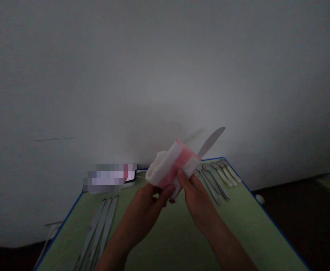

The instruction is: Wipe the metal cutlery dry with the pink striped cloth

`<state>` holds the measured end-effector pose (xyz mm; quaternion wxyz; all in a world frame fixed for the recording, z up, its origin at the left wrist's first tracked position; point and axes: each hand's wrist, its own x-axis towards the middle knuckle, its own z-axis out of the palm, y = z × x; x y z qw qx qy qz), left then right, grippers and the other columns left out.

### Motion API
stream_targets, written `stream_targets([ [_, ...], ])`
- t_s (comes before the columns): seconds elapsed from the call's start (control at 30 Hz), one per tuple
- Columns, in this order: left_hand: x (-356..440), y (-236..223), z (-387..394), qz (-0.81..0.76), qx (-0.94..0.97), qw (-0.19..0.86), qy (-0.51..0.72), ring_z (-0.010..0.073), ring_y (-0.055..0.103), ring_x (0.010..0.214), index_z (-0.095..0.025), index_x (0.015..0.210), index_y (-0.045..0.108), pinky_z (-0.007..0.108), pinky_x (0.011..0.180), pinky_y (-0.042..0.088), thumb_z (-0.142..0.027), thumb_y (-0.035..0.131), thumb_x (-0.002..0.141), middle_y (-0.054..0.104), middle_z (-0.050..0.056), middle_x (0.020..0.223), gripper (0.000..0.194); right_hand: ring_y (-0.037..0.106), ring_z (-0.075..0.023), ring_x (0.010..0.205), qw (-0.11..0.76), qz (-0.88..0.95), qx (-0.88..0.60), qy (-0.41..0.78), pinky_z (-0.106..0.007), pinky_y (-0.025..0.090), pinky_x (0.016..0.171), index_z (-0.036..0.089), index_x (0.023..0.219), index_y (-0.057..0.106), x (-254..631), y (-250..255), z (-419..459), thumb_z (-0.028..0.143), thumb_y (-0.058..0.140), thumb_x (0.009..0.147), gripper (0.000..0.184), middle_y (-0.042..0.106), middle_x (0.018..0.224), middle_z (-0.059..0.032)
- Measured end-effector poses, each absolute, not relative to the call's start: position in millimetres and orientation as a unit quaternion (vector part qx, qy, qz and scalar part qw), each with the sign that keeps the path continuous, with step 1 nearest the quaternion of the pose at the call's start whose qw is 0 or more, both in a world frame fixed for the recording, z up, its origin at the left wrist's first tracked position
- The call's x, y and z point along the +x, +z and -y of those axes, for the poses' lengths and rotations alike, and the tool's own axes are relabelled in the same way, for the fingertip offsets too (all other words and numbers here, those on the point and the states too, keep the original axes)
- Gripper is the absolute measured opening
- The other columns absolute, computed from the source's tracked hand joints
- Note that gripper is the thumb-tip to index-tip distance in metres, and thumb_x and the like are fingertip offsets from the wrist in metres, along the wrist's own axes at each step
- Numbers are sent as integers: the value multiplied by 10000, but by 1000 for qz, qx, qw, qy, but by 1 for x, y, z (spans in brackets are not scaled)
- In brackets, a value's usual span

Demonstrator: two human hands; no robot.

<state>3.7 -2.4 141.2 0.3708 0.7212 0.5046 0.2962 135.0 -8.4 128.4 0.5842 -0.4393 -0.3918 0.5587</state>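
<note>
My left hand [148, 201] and my right hand [194, 194] meet above the middle of a green table [246, 226]. Both grip a folded pink and white cloth [172, 165] that is wrapped around a table knife. The knife's grey blade [211, 142] sticks out of the cloth and points up to the right, towards the wall. The knife's handle is hidden inside the cloth and my fingers.
Several spoons and forks [218, 175] lie in a row at the table's far right corner. Long knives [100, 229] lie side by side at the near left. A phone [129, 177] rests at the back edge by the white wall. Dark floor lies right.
</note>
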Motion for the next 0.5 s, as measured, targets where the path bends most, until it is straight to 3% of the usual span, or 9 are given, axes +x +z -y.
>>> stream_targets([
  [0.13,3,138,3,-485,765,354,233,139,567,574,-164,647,618,230,541,393,-404,439,881,637,16,613,380,493,-122,592,629,359,-409,555,-233,355,521,190,885,635,133,125,4,482,585,768,318,597,695,2],
  [0.5,-3,145,15,-420,821,321,217,121,496,566,-195,681,591,210,529,369,-435,452,867,561,-25,591,334,535,-137,623,679,272,-416,540,-248,405,561,159,857,637,138,115,-6,544,529,785,406,637,725,-25],
])
